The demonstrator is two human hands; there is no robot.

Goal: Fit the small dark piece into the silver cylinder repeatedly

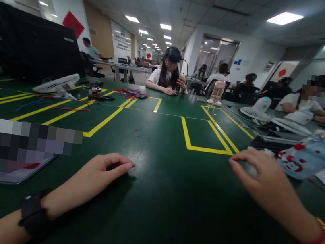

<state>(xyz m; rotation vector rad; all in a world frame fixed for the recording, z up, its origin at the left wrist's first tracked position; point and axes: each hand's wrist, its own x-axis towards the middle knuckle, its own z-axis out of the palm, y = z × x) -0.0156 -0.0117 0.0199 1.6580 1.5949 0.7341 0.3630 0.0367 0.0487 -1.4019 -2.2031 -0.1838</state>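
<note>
My left hand [98, 175] is over the green table [148, 217] at centre left, thumb and fingertips brought together in a pinch. Anything between those tips is too small to make out. Farther right, my right hand [266, 182] is also pinched, near the corner of a yellow tape outline. A pale patch shows through the gap between its thumb and fingers; I cannot tell what it is. Just beyond this hand leans a light blue patterned bag [316, 153] with a red top. A phone-like flat object [24, 175], partly blurred out, lies left of my left hand.
Red and blue wires [131, 93] lie near the table's far edge. White fans [58, 84] rest at left and right, and a pink-lidded bottle [217, 91] stands at the back. A person [167, 78] sits opposite; another [306, 100] sits at right. Black equipment [27, 44] fills the left.
</note>
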